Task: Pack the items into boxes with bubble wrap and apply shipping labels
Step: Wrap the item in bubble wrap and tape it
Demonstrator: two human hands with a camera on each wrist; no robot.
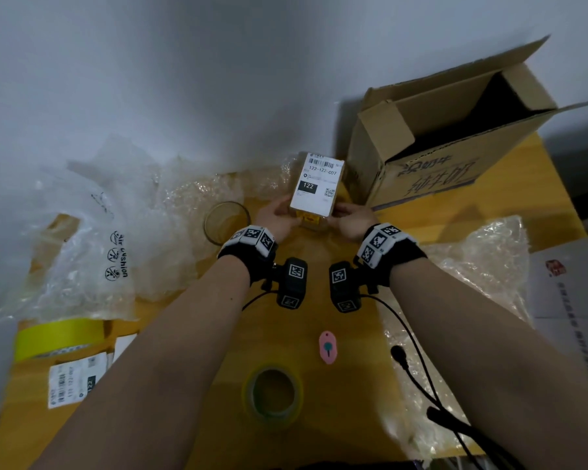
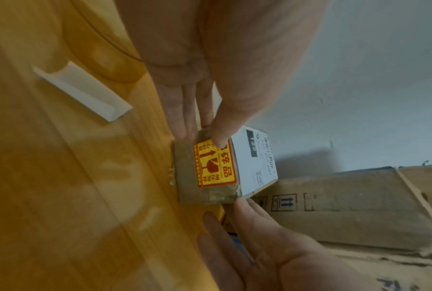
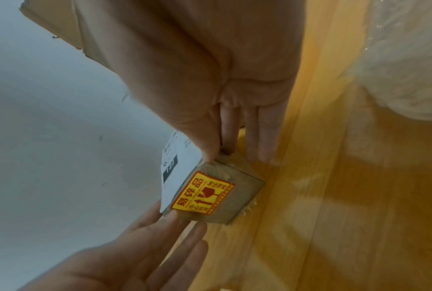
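Fingers (image 2: 185,110) of the left hand (image 1: 276,217) straight along the small box (image 1: 314,218) at its 9 o'clock side, thumb pressed on the near face, right on the yellow fragile sticker (image 2: 216,164). Fingers (image 3: 257,135) of the right hand (image 1: 351,221) straight too, flanking the 3 o'clock side, thumb tip at the top corner. Small box held between both hands, standing on the yellow tabletop (image 1: 319,300) just past centre, toward 12 o'clock. White shipping label (image 1: 316,186) stuck flat on top, printed 122-122-C07, barcode at its far end. Clear tape over the cardboard edges.

Out from there: empty glass (image 1: 225,222) at 9 o'clock, just beside the left hand. Big open carton (image 1: 431,171) at 2 o'clock, flaps up, near the right hand. Bubble wrap (image 1: 479,266) heaped at 3 o'clock, air cushion bags (image 1: 96,239) piled at 9 to 10 o'clock. Closer in, at 6 o'clock, pink cutter (image 1: 327,347), then a roll of clear tape (image 1: 274,396). Yellow tape roll (image 1: 58,335) and a spare label (image 1: 70,381) down at 8 o'clock. White box (image 1: 574,300) at the 4 o'clock edge.
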